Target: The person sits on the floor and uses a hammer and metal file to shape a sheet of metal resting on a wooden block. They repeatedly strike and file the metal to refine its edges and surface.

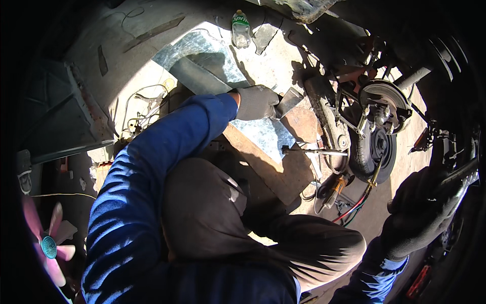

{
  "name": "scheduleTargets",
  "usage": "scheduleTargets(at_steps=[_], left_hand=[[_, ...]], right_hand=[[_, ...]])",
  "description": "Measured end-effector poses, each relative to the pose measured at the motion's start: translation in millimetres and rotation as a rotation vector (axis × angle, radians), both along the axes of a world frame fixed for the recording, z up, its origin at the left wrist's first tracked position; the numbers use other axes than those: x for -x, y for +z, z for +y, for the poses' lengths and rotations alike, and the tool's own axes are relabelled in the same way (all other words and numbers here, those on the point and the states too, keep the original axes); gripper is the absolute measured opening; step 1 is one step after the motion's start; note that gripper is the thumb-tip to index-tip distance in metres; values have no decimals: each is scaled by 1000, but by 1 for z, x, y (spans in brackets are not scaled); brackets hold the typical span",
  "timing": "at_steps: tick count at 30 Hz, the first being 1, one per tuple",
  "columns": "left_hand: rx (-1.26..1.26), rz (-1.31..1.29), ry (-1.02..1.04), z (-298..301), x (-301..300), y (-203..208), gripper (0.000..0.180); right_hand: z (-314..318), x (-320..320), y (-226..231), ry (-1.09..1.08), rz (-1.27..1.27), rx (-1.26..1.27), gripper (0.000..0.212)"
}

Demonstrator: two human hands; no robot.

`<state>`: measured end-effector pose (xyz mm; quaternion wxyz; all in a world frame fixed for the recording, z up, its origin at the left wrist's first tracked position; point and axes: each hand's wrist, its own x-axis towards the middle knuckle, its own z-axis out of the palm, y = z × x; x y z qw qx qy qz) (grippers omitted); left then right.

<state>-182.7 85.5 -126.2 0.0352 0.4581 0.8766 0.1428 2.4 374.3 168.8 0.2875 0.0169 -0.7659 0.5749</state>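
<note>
My left hand (256, 102), in a grey glove on a blue sleeve, reaches forward and grips a small flat metal piece (289, 100) lying over a galvanised sheet (266, 133) on the ground. My right hand (422, 213), in a dark glove, sits in shadow at the right and is closed around a dark part of the car body (458, 177). My knees in dark trousers fill the lower middle.
A bare brake disc and hub (387, 101) hang at the right above a tyre (374, 152). A long-handled wrench (314, 151), an angle grinder (331, 190), a plastic bottle (241, 29), a pink fan (48, 245) and pliers (149, 109) lie around.
</note>
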Motion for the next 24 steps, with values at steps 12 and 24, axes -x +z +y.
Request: scheduleTargets(at_steps=[12, 24], left_hand=[[-167, -427, 244, 3, -2, 13, 33], [198, 194, -115, 10, -6, 19, 28]], right_hand=[[17, -12, -11, 115, -487, -141, 53], [26, -5, -64, 226, -741, -449, 47]])
